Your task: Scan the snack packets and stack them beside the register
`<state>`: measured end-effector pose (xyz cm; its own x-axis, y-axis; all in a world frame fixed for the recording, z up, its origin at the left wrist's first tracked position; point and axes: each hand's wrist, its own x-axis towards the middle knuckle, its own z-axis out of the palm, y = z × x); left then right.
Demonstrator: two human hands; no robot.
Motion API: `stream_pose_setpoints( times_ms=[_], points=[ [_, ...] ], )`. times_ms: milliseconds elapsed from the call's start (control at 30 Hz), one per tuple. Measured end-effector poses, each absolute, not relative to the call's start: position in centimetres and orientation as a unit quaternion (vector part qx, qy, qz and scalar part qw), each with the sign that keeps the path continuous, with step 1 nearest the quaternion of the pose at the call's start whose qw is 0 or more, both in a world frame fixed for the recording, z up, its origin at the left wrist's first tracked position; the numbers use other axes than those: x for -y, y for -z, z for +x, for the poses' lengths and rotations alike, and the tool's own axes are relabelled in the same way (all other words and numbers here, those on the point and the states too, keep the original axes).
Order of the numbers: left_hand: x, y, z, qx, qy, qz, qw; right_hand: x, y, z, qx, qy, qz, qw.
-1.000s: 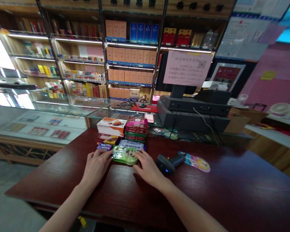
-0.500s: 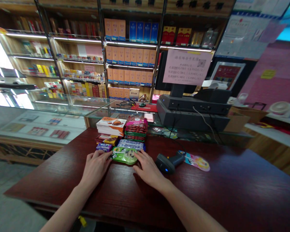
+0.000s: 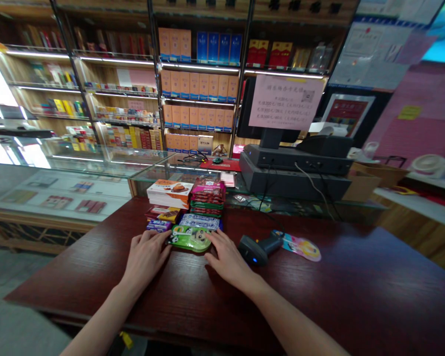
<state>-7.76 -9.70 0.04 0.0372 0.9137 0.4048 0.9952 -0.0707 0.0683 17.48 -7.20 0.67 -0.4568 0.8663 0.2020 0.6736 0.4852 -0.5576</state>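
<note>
A dark wooden table carries the work. On it, the left hand and right hand rest palm-down, loosely spread, closed on nothing. Beyond stand a white-and-orange box and a pink-topped stack; a scanner sits right of the hands. The green packet lies between the hands, touched at both ends — whether it overlaps the blue-and-white packets behind is hard to tell. Light, even pressure from both sides seems best — a hard push could buckle it.
</note>
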Motion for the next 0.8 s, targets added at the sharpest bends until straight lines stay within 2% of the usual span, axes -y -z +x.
stream_pose_setpoints(
  times_ms=[800],
  points=[
    [7.6, 1.5, -8.1, 0.583, 0.241, -0.746, 0.214, 7.0, -0.8, 17.7, 0.842, -0.161, -0.446, 0.257]
  ],
)
